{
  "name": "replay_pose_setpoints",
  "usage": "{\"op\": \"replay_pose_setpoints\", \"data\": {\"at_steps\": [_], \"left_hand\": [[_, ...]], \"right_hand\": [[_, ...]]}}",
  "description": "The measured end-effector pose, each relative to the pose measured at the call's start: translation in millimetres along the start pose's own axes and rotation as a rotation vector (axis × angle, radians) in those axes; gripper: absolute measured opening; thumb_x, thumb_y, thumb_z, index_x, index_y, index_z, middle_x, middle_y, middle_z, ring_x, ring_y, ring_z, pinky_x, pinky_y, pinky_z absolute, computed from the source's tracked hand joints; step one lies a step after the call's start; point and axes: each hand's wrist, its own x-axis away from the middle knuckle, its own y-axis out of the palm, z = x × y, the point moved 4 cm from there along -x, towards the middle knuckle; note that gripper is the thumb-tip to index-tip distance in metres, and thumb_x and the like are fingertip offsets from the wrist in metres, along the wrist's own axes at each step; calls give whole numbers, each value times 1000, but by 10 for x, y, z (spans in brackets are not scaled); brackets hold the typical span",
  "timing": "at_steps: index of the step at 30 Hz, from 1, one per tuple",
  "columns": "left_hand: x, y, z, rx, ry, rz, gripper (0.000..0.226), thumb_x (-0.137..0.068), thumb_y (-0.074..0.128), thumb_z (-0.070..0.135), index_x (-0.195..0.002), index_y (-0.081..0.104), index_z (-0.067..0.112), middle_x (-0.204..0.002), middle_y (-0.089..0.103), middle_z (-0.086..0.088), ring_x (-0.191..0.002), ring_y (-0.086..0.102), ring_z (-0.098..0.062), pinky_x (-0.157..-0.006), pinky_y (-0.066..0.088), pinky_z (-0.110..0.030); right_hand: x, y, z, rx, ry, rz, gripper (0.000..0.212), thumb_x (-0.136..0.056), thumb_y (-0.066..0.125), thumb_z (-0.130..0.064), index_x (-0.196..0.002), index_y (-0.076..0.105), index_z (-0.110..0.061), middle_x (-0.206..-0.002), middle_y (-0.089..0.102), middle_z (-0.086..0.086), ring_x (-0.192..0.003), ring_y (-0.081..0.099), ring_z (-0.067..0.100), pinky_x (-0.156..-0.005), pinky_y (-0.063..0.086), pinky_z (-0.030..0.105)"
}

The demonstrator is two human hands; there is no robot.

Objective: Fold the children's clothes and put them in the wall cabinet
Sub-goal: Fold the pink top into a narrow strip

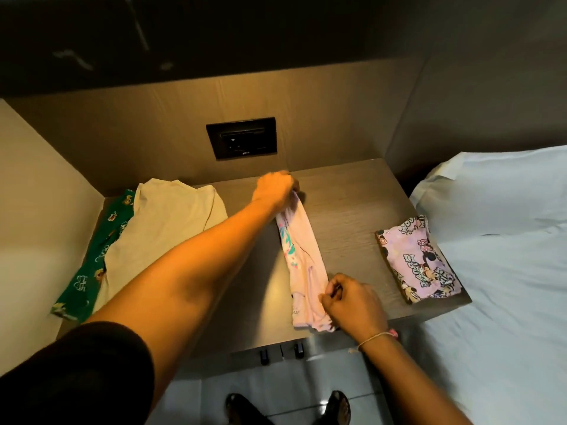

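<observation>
Pink garment (302, 259) stretched lengthwise, apparently pinched by both hands' fingers (333, 286).

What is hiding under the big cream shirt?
A green printed garment pokes out from under the cream shirt along its left side. The rest is covered, so anything else underneath cannot be seen.

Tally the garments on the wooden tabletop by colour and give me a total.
Pink garment, held at both ends by the left hand and right hand: 1
Lilac cartoon-print garment, folded: 1
Cream garment: 1
Green printed garment: 1
Total: 4
</observation>
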Motion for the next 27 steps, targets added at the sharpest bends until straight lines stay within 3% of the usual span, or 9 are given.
{"op": "replay_pose_setpoints", "data": {"at_steps": [4,7,11,14,18,23,27], "left_hand": [[140,153,16,225,-75,8,46,-83,67,22,-128,57,23,-134,56,-6,-110,61,-28,-85,51,-41],[586,84,-28,374,-96,66,53,-85,67,31,-135,50,24,-143,47,-3,-119,55,-26,-94,50,-44],[1624,209,209,406,208,-38,51,-81,60,36,-131,56,30,-136,54,0,-126,45,-21,-101,40,-43],[2194,453,456,424,291,-173,61,-73,55,49,-133,50,38,-145,48,4,-135,35,-21,-103,30,-41],[2418,635,569,399,222,-81,53,-73,64,56,-123,60,39,-141,52,10,-132,41,-18,-101,38,-44],[2622,617,722,413,202,119,23,-80,67,41,-101,69,33,-120,66,14,-114,55,-9,-84,47,-38],[2775,443,718,729,15,119,17,-85,65,34,-100,69,29,-99,71,16,-97,61,-2,-78,51,-31]], "right_hand": [[21,-59,14,-55,-77,-1,15,-82,69,-39,-80,63,-26,-71,68,-7,-66,64,12,-61,54,32],[75,-172,97,-97,-259,-27,20,-82,69,-44,-97,64,-31,-89,68,-13,-78,62,6,-68,54,33],[187,-158,262,217,-629,-124,61,-76,65,-63,-130,53,-36,-128,55,-16,-116,49,7,-91,46,30],[175,-72,310,457,-754,-143,74,-71,60,-68,-137,45,-37,-140,49,-11,-122,44,13,-90,40,33],[189,-43,282,492,-836,-73,57,-76,63,-51,-129,53,-34,-131,57,-9,-112,48,15,-82,39,32],[441,18,286,338,-866,-3,31,-80,60,-30,-110,67,-28,-111,66,-7,-104,54,17,-77,46,34],[597,-93,151,104,-784,-40,17,-88,64,-26,-105,67,-29,-100,66,-11,-97,57,13,-76,46,34]]}}
